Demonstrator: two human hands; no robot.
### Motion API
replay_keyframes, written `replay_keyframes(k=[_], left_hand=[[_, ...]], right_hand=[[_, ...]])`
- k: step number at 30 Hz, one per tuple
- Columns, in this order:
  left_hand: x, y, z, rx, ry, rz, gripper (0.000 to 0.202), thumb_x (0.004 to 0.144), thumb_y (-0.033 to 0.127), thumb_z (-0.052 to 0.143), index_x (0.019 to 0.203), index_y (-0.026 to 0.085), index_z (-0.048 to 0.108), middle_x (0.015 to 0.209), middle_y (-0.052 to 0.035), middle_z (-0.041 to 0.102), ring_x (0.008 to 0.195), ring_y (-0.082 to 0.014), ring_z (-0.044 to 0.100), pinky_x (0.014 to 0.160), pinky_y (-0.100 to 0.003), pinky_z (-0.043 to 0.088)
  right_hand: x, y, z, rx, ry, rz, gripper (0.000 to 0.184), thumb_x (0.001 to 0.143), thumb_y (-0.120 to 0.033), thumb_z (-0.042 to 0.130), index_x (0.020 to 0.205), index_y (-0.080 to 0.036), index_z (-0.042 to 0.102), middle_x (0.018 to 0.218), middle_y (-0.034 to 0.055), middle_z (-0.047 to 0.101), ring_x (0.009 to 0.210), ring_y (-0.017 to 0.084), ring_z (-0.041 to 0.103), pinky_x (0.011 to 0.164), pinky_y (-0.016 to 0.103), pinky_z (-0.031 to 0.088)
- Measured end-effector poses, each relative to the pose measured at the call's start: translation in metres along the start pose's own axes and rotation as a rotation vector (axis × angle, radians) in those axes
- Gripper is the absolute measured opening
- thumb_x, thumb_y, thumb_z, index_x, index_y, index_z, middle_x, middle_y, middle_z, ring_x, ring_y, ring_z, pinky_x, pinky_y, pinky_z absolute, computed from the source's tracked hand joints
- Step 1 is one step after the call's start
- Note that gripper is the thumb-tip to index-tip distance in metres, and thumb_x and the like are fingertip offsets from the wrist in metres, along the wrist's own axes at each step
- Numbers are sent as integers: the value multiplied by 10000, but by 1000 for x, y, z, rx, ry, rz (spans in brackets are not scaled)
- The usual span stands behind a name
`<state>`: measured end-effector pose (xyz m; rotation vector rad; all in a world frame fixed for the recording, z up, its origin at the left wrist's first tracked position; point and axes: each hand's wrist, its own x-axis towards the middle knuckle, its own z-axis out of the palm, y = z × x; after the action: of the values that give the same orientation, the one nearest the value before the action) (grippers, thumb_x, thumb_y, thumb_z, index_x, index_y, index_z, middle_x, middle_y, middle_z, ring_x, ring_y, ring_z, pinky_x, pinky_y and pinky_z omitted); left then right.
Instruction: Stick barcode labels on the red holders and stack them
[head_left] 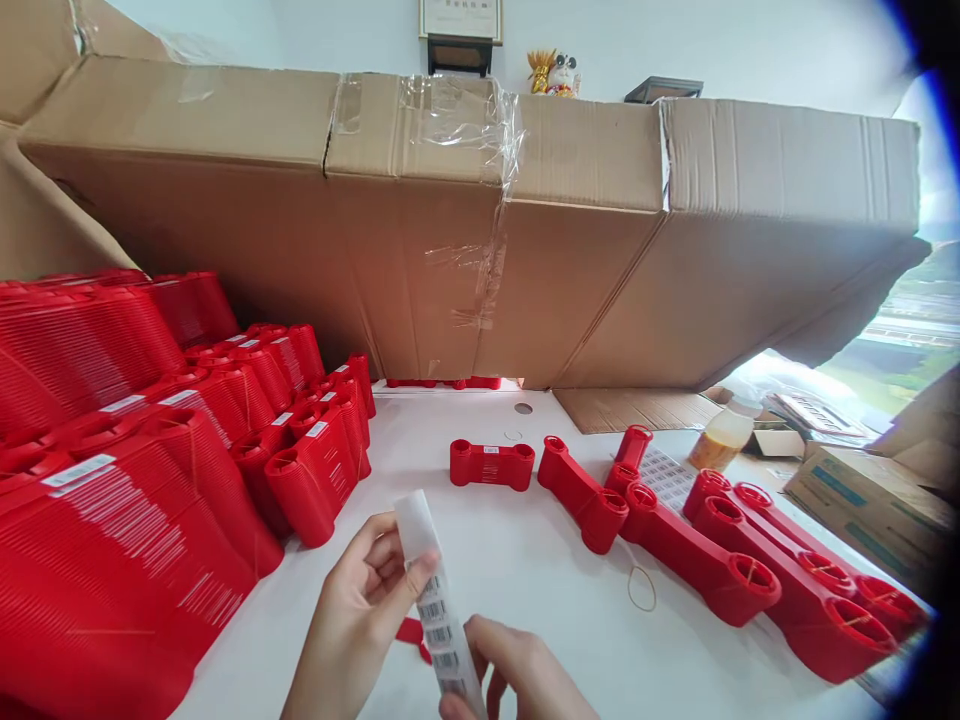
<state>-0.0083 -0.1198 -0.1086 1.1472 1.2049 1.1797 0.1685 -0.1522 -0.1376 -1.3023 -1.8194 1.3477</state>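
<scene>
Holding the strip of barcode labels (439, 610) upright, you pinch it with your left hand (352, 620), while your right hand (517, 670) closes on its lower end. Left of the strip, labelled red spools (112, 520) stand stacked; ahead of it lies one labelled spool (492, 464); to its right, loose spools (720, 560) show no labels.

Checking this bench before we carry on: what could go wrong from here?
The strip of barcode labels is held between the left hand and right hand, so it might crease or tear, spoiling a barcode. The stacked red plastic parts lie close beside the left hand, so a careless arm movement could knock them over.
</scene>
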Motion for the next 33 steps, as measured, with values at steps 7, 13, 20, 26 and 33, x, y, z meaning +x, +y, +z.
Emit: replay_keyframes(k=[7,13,20,26,33], left_hand=[[-8,-18,8,17,-142,-84,400,830,480,784,1065,247,560,1053,-59,749,1021,-256,698,850,-313,558],[-13,-26,7,299,2,26,327,952,561,584,903,238,591,969,-29,667,981,-217,663,828,-294,529],[-13,-36,7,435,1,106,294,960,523,548,936,238,616,1061,-56,614,962,-231,659,706,-298,568],[-34,-30,1,592,40,273,312,978,438,560,747,230,581,996,-36,617,973,-209,660,856,-307,543],[-20,-61,-57,903,1,253,379,976,356,527,1343,280,585,1366,-90,610,1239,-283,607,1028,-442,516]], right_hand=[[5,8,-3,133,160,-140,291,987,-466,513,914,-211,632,878,58,699,768,181,626,649,256,488],[2,12,1,105,222,-106,247,1005,-382,495,870,-207,606,833,34,689,707,153,582,612,233,447],[-5,14,5,44,242,-104,207,990,-353,501,845,-218,563,808,15,651,692,150,564,586,229,419],[0,24,7,36,295,-80,191,947,-334,531,797,-216,525,762,11,623,668,155,532,596,245,411],[-6,40,-30,130,587,-19,337,983,-517,500,828,-226,570,757,8,572,702,183,522,592,264,415]])
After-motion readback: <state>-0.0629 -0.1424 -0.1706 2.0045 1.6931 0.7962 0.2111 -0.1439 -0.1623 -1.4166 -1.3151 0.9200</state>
